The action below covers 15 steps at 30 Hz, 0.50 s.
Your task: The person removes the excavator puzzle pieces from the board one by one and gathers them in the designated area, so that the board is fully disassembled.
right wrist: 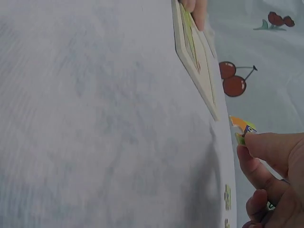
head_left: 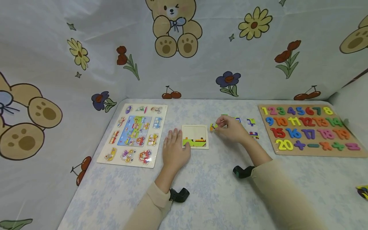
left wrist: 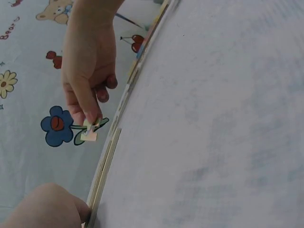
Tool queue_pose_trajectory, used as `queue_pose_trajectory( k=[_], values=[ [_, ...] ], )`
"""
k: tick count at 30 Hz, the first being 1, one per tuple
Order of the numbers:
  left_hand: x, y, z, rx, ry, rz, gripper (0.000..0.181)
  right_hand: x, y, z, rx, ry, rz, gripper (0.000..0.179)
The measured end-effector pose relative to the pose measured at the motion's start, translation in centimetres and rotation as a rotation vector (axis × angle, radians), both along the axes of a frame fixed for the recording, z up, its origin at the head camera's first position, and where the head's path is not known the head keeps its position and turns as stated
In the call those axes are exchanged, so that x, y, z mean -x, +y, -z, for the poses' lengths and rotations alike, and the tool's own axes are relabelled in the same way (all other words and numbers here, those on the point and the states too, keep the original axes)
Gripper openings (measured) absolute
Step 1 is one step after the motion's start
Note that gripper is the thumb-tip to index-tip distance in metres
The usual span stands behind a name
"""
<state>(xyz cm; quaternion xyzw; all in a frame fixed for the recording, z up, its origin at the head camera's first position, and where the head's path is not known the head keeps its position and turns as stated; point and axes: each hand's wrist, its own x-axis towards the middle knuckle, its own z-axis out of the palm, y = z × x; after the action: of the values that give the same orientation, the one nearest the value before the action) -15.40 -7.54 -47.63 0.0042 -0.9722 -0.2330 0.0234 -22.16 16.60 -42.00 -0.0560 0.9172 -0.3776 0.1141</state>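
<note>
A small square wooden puzzle tray (head_left: 195,131) lies mid-table, with joined green and train-printed pieces along its lower edge. My left hand (head_left: 176,150) lies with straight fingers on the tray's left side, the thumb at the lower left corner. Just right of the tray and above the table, my right hand (head_left: 231,128) pinches a jigsaw piece (head_left: 213,127) between thumb and fingers. In the right wrist view that jigsaw piece (right wrist: 243,127) shows orange, yellow and green print. Loose jigsaw pieces (head_left: 251,121) lie beyond and beside the right hand, some partly hidden by it.
To the left lies a picture board (head_left: 160,137) with vehicle pieces and a central scene. A number board (head_left: 273,127) with coloured numerals and signs is on the right. A yellow and black object (head_left: 363,191) shows at the right edge. A printed cloth (head_left: 201,70) hangs behind the table.
</note>
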Motion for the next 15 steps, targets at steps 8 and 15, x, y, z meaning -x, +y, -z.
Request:
queue_pose_trajectory(
  k=[8, 15],
  values=[
    [-0.1, 0.1, 0.0, -0.006, 0.008, 0.001, 0.068, 0.1, 3.5, 0.5, -0.044, 0.000, 0.050, 0.024],
    [-0.1, 0.1, 0.0, 0.000, 0.004, 0.003, 0.068, 0.2, 3.8, 0.9, -0.078, 0.008, 0.043, 0.024]
  ],
)
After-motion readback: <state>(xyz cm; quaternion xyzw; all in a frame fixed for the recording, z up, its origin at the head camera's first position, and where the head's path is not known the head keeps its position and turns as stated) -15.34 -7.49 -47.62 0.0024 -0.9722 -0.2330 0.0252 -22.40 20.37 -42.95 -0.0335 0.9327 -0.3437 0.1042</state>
